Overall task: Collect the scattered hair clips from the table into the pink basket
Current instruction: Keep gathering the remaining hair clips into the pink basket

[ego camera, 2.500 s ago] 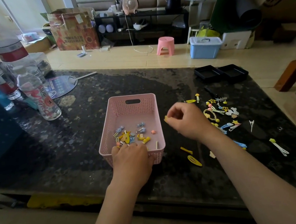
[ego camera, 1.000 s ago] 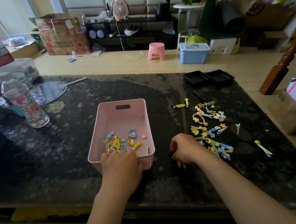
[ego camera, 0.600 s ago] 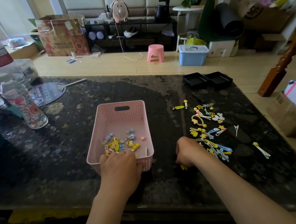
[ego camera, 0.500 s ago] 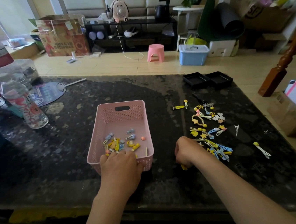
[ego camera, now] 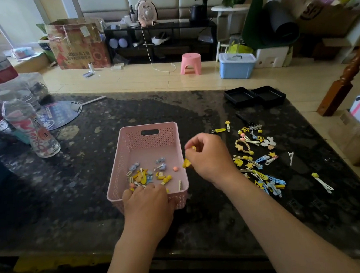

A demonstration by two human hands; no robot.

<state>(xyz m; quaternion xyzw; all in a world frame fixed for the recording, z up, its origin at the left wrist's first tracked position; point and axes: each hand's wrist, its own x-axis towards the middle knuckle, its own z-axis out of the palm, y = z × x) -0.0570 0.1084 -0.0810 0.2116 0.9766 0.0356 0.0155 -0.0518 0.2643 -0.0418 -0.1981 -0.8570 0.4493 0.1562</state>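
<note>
Right hand [ego camera: 207,155] pinched on yellow hair clips [ego camera: 186,163] at pink basket [ego camera: 175,136] right rim; to be carried inward before release. Basket steadied by left hand [ego camera: 147,203], gripping near rim.

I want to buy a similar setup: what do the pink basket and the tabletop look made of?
The pink basket looks like moulded plastic with a matte finish: thin walls with regular perforations and a cut-out handle. The tabletop looks like polished stone, perhaps granite or marble: dark, speckled and glossy with reflections, though it could be an imitation.

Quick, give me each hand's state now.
Left hand: closed on the pink basket near rim.
Right hand: closed, pinching yellow hair clips beside the basket.
</note>
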